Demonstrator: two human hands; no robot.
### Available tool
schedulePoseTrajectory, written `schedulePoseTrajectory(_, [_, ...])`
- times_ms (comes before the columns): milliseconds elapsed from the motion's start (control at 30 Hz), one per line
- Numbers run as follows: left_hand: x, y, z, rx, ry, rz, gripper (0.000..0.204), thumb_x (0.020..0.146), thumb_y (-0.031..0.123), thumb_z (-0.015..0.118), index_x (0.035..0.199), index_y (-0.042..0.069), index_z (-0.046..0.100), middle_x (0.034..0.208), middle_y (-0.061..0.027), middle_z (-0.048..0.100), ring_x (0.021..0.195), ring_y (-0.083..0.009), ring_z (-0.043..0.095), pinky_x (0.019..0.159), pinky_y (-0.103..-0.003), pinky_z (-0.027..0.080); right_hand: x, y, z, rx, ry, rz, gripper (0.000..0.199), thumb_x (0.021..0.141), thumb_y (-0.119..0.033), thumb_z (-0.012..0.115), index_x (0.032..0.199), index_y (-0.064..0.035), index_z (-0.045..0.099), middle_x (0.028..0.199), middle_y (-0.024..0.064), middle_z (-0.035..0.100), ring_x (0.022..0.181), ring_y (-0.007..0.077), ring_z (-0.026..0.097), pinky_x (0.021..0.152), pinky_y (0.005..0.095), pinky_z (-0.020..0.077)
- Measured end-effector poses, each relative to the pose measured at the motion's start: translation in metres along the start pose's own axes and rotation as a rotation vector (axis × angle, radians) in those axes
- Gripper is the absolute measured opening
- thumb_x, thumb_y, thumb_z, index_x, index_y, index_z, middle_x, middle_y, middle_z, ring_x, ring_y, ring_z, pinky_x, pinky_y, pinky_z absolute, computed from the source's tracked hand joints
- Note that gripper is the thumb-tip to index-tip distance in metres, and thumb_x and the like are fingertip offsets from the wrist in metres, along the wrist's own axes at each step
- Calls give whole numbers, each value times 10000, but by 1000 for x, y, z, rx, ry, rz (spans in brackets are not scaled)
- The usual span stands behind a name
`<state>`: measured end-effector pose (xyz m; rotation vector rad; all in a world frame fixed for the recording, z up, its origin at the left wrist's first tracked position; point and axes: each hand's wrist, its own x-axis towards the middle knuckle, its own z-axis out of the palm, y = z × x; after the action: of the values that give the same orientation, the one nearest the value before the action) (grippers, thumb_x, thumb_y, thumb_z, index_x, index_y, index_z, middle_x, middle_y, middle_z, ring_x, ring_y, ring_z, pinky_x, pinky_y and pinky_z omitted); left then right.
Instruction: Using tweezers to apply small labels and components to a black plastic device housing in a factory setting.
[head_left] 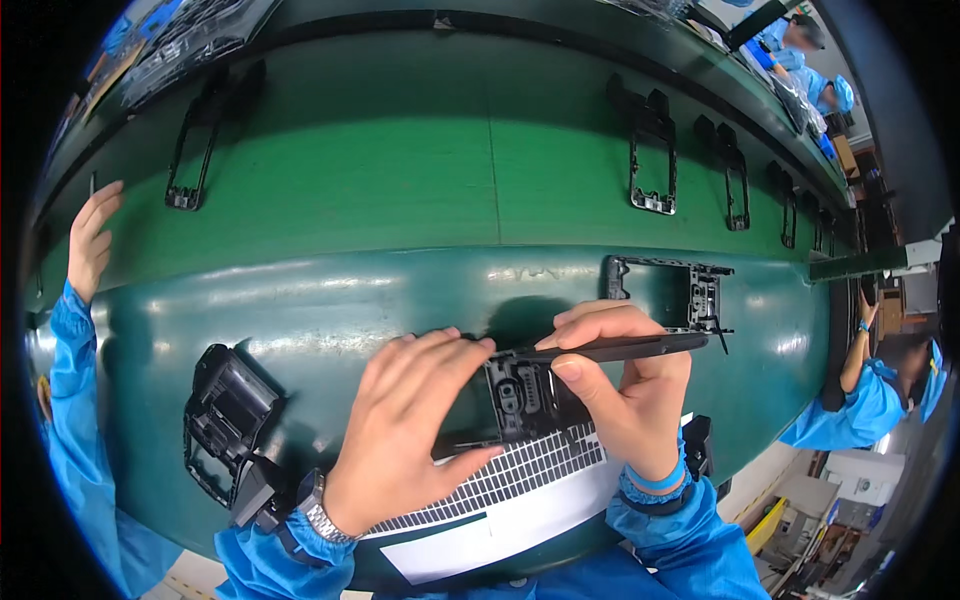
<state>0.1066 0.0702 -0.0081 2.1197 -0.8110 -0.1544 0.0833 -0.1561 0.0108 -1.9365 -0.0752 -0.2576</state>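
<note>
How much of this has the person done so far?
Done: four or more black frames lie on the green belt, though whether they are finished cannot be told. In hand: the left hand steadies a black plastic part while the right hand holds black tweezers over it, above a sheet of small stickers. Left: another frame and a black housing wait nearby.

A factory assembly line: a green conveyor belt [400,170] across the upper frame carries spaced black plastic frames [652,150], and workers in blue smocks [860,405] stand at the left and right edges along a green bench [300,300].
</note>
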Motion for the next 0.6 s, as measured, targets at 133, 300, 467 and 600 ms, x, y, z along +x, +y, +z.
schedulePoseTrajectory(133, [-6,-6,-1,-16,12,3,789,690,330,905,1348,29,589,1334,-142,645,1299,-366,570,1124,-540,375,-1,4,15,24,-64,87,185,821,-55,825,976,-28,728,950,88,748,919,234,688,880,350,509])
schedulePoseTrajectory(300, [-4,-8,-1,-30,0,11,763,730,371,868,1358,35,594,1336,-132,647,1293,-345,579,1119,-536,382,-2,4,12,135,-50,120,193,831,-12,806,990,-1,697,951,116,748,925,235,702,876,354,518])
schedulePoseTrajectory(467, [-4,-9,0,-28,-15,11,750,737,392,856,1347,32,608,1326,-129,652,1285,-340,586,1115,-522,384,-4,5,9,106,-58,73,190,818,4,797,976,2,692,938,129,758,927,260,725,882,378,514])
schedulePoseTrajectory(600, [-4,-9,1,-1,-23,5,730,748,406,846,1332,31,621,1309,-128,661,1275,-336,595,1110,-510,383,-2,5,7,96,-77,60,191,812,-12,807,964,-2,691,904,127,761,922,274,738,895,397,507])
